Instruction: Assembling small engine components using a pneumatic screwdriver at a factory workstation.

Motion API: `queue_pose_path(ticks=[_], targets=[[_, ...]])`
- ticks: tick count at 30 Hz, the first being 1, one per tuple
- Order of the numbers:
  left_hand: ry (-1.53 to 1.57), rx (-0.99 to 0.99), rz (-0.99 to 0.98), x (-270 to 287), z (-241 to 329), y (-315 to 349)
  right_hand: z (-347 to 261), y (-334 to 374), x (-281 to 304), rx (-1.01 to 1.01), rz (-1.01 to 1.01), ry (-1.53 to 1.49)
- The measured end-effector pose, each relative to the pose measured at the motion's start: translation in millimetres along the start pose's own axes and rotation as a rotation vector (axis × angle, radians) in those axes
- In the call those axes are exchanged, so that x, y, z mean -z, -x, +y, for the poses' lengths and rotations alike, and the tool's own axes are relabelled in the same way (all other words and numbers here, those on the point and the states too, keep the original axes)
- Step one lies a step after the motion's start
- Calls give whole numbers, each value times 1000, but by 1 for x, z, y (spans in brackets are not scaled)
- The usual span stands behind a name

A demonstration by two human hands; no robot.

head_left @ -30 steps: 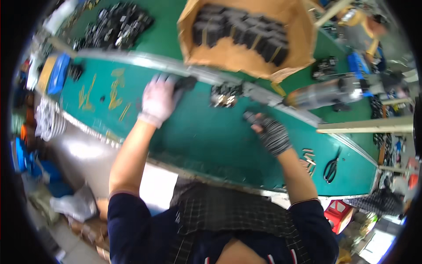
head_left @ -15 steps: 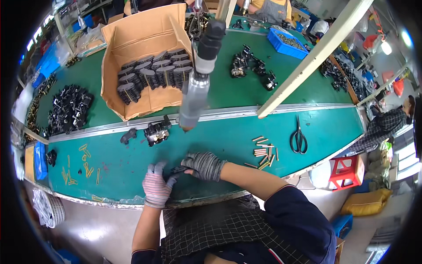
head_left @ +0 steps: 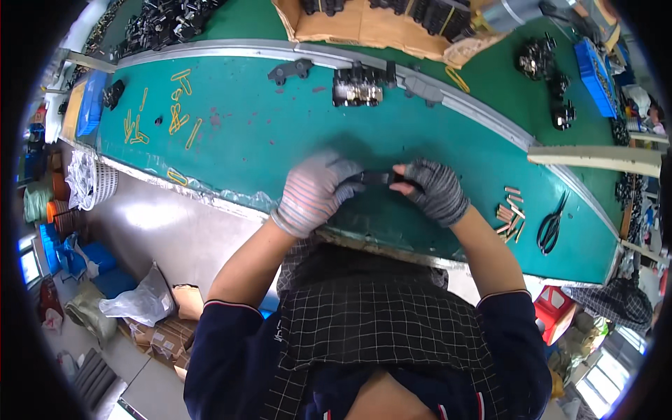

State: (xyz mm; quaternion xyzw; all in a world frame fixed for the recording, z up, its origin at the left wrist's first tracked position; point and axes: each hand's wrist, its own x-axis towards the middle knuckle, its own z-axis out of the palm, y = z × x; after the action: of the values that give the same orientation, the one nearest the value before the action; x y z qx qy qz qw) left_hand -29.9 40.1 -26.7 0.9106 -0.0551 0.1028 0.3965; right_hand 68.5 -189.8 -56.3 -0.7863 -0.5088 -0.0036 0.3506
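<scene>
Between my two gloved hands is a small dark flat part (head_left: 379, 178), held near the front of the green bench. My left hand (head_left: 313, 190), in a pale striped glove, is closed on its left end, slightly blurred. My right hand (head_left: 437, 192), in a dark grey striped glove with bare fingertips, pinches the right end between thumb and finger. Beyond the hands, by the metal rail, stands a black-and-silver mechanical assembly (head_left: 358, 88). A dark grey flat piece (head_left: 290, 71) lies to its left, and a similar grey piece (head_left: 422, 87) to its right.
Yellow rubber bands (head_left: 178, 122) are scattered at left. Copper-coloured pins (head_left: 509, 214) and black-handled scissors (head_left: 549, 231) lie at right. Behind the metal rail (head_left: 490, 126) stand a cardboard box (head_left: 360, 29) of black parts, a blue bin (head_left: 595, 78) and more assemblies (head_left: 537, 57).
My view has turned and tilted down, so the bench items sit elsewhere in the picture. My hands have moved apart a little, with the dark part spanning between them.
</scene>
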Motion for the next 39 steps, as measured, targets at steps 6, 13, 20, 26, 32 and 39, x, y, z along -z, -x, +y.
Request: queue_pose_path(ticks=[6, 13, 20, 26, 32, 39], targets=[[-177, -106, 227, 27, -15, -46, 29, -66, 2, 25, 152, 24], [-161, -48, 208, 20, -55, -65, 53, -102, -1, 173, 100, 68], [-130, -120, 56, 21, -18, -25, 18, -54, 17, -33, -126, -131], [-233, -203, 87, -2, -12, -5, 48, -68, -28, -449, 70, 109], [-219, -248, 113, 9, -18, -7, 20, -101, -31, -703, -6, 183], [-111, -173, 116, 5, -30, -19, 42, -100, -51, -502, 176, 193]])
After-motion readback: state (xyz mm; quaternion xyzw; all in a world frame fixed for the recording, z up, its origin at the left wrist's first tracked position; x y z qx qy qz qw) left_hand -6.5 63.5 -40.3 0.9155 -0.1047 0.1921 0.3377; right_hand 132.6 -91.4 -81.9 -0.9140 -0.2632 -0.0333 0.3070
